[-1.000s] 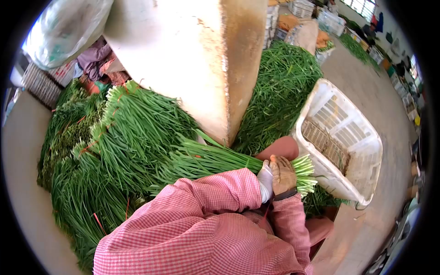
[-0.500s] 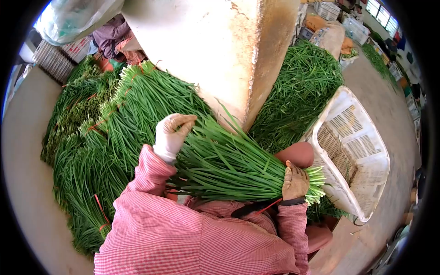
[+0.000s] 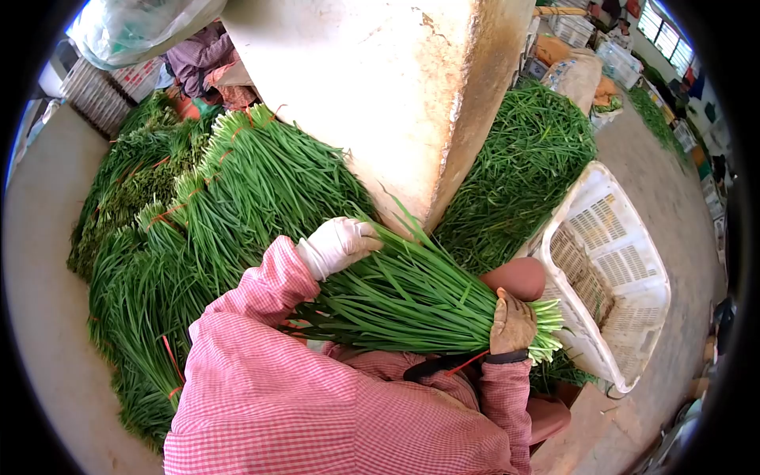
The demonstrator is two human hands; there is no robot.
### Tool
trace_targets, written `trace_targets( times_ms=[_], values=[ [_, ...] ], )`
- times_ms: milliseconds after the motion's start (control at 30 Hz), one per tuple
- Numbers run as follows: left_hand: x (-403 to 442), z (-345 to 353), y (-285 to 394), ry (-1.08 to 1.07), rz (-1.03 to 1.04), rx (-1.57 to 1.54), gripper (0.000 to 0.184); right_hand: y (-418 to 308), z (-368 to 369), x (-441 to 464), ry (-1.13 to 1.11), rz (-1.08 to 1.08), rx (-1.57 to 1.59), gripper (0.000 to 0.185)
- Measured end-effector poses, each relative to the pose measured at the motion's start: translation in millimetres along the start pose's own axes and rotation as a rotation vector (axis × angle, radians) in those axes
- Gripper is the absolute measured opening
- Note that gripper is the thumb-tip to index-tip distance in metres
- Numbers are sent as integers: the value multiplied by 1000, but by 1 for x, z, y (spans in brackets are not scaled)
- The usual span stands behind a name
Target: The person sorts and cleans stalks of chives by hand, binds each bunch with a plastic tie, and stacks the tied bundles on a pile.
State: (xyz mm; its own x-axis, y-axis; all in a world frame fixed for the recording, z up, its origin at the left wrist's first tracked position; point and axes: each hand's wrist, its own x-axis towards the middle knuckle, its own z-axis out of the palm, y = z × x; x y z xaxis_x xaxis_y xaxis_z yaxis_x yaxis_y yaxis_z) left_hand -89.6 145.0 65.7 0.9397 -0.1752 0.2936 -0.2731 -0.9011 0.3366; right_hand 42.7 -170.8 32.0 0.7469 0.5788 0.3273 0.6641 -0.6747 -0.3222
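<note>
A big bunch of garlic chives [image 3: 412,297] lies across my lap, its pale cut ends pointing right and its green leaves spreading left. My right hand [image 3: 513,323], in a soiled brown glove, is closed round the bunch just behind the cut ends. White-gloved, my left hand [image 3: 340,244] rests on the upper edge of the leaves with its fingers pressed together on some of them; the fingertips are partly hidden. A single long leaf sticks up from the bunch beyond that hand.
Tied chive bundles [image 3: 269,166] are heaped on the left. A white pillar [image 3: 372,87] stands ahead, with a loose green pile [image 3: 522,158] beside it. A white plastic basket [image 3: 633,261] tilts at my right. Another person's purple sleeve [image 3: 198,59] shows behind the bundles.
My left hand has moved right and slightly down onto the leaves, from a raised pinch near their tips. My right hand keeps its grip on the bunch.
</note>
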Motion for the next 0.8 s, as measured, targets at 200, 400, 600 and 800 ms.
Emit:
trace_targets(
  times_ms=[200, 400, 600, 800],
  values=[
    [-13, 7, -4, 122, -403, -270, 15, 0, 0, -1, 8, -7, -22, 27],
    [-7, 21, -8, 494, -826, -1072, 12, -6, -3, 1, 7, -9, -74, 28],
    [-5, -18, -35, 719, -973, -1161, 17, -6, -9, -2, 7, -11, -89, 27],
    [-9, -29, -29, 182, -514, -456, 46, -3, -8, -5, 0, 19, -48, 25]
  ],
)
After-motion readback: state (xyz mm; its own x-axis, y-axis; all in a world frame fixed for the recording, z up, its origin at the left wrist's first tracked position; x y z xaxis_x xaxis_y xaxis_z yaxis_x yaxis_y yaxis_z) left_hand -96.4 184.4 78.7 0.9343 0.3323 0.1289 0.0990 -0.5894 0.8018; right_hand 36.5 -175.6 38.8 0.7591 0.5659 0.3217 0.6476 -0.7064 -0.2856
